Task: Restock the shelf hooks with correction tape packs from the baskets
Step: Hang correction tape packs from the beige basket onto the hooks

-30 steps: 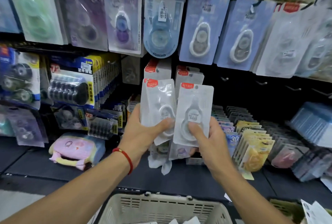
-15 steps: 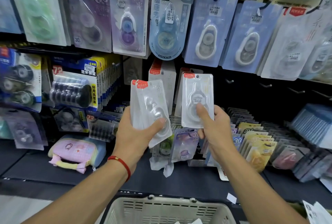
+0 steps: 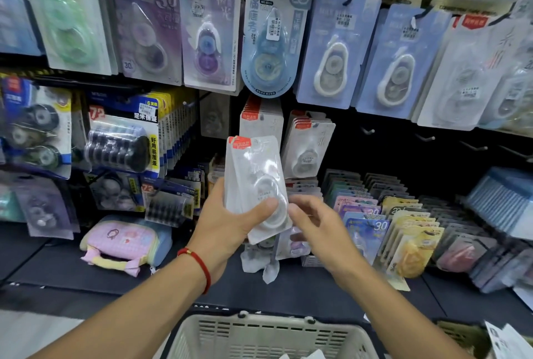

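Holding a small stack of packs (image 3: 255, 185), the left hand (image 3: 230, 223) has its fingers curled round the back and its thumb pressed flat on the front, low down on the round bump. The stack sits up above the basket (image 3: 265, 335), tipped a little to the left, with its red tops pointing up at the shelf. These packs look light and thin. The clear plastic front looks smooth and shiny, so it may slip, and the card behind will likely bend if squeezed hard. The best place to take one is by its side edges, low down, so the hole near the red top stays free for a hook. The right hand (image 3: 320, 229) is just beside the stack, on its right, above the basket too. Its fingers are loosely bent and it holds nothing; one fingertip is very near the bottom corner of the front pack, but I cannot tell if it touches. It seems about to peel off the front pack. Both arms reach up and forward over the basket, and the left wrist wears a red band (image 3: 199, 266). Higher up than the basket and behind the stack, more white packs already hang (image 3: 308, 145) on a hook. To their right some bare hooks (image 3: 424, 137) stick out from the dark wall, and one of those looks like a good place for a pack.
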`<state>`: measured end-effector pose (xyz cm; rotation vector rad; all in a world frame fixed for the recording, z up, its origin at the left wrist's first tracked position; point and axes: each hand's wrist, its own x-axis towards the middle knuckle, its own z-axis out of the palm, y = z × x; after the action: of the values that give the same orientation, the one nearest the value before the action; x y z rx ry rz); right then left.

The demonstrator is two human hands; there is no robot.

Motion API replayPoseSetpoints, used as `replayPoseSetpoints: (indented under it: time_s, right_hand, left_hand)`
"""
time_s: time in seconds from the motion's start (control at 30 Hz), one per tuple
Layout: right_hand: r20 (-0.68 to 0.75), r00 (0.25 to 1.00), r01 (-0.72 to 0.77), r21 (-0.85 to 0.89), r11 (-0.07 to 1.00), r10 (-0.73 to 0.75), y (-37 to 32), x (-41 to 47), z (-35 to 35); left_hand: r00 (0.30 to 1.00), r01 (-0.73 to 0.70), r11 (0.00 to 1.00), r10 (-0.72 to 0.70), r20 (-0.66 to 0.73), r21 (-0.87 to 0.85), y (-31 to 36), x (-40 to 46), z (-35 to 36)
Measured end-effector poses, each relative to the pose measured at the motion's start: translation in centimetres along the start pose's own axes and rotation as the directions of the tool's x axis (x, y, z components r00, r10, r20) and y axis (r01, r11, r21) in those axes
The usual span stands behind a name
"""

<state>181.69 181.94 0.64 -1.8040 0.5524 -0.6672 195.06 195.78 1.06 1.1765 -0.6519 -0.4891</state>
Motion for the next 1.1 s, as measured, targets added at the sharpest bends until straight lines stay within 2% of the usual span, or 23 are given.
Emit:
replayPoseSetpoints:
  time_s: [0.1, 0.23, 0.33, 0.43, 0.57, 0.73, 1.1]
  right_hand:
    - [0.021, 0.999, 0.04, 0.091, 0.995, -0.042, -0.6, -0.7, 0.2]
    - [0.031, 0.998, 0.043, 0.096, 0.994, -0.046, -0.6, -1.2, -0.6]
    - [0.029, 0.998, 0.051, 0.164, 0.985, -0.057, -0.4, -1.3, -0.9]
    - [-0.096, 0.994, 0.081, 0.241, 0.967, -0.059, -0.6, -1.1, -1.5]
    - [-0.231, 0.972, 0.107, 0.241, 0.965, -0.05, -0.5, -0.2, -3.1]
    - [-0.234, 0.969, 0.132, 0.196, 0.972, -0.084, -0.6, 0.3, -3.6]
    - [-0.277, 0.959, 0.137, 0.265, 0.955, -0.061, -1.9, 1.3, -3.2]
  left_hand:
    - [0.999, 0.039, 0.999, -0.038, 0.036, -0.023, -0.1, 0.0, 0.0]
    - [0.99, 0.088, 0.995, -0.081, 0.114, -0.055, 0.1, -0.3, 0.3]
    - [0.98, 0.158, 0.981, -0.143, 0.139, -0.109, 0.3, -0.5, 0.8]
    - [0.986, 0.157, 0.981, -0.15, 0.068, -0.113, 0.5, -0.4, 0.9]
    - [0.994, 0.101, 0.993, -0.103, -0.031, -0.059, 0.3, -0.1, 0.6]
    - [0.995, 0.08, 0.996, -0.082, -0.054, -0.038, -0.1, 0.1, 0.3]
    - [0.995, 0.04, 0.999, -0.043, -0.085, -0.036, -0.1, 0.2, 0.4]
